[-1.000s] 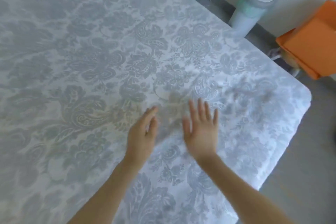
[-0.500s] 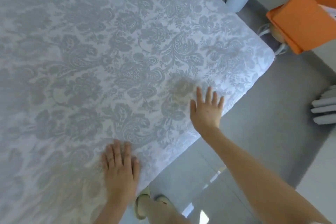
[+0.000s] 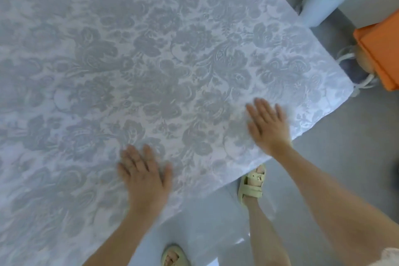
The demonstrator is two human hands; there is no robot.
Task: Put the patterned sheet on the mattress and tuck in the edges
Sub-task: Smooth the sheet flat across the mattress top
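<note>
— While the patterned sheet (image 3: 151, 60) lies flat over the mattress, its corner just beside the orange box (image 3: 382, 58), why are both hands on top?

— In the head view, the right hand (image 3: 268, 125), nearer the orange box, and the left hand (image 3: 144, 177), farther from it, rest palms down with straight, spread fingers that hold nothing. They are probably smoothing the cloth so the edge tucks without wrinkles.

— Tucked yet?

— Cannot tell; the underside is hidden.

The patterned sheet (image 3: 151, 60) is matt woven cloth with a raised damask floral weave. The floor (image 3: 345, 157) at lower right looks smooth and faintly glossy.
</note>
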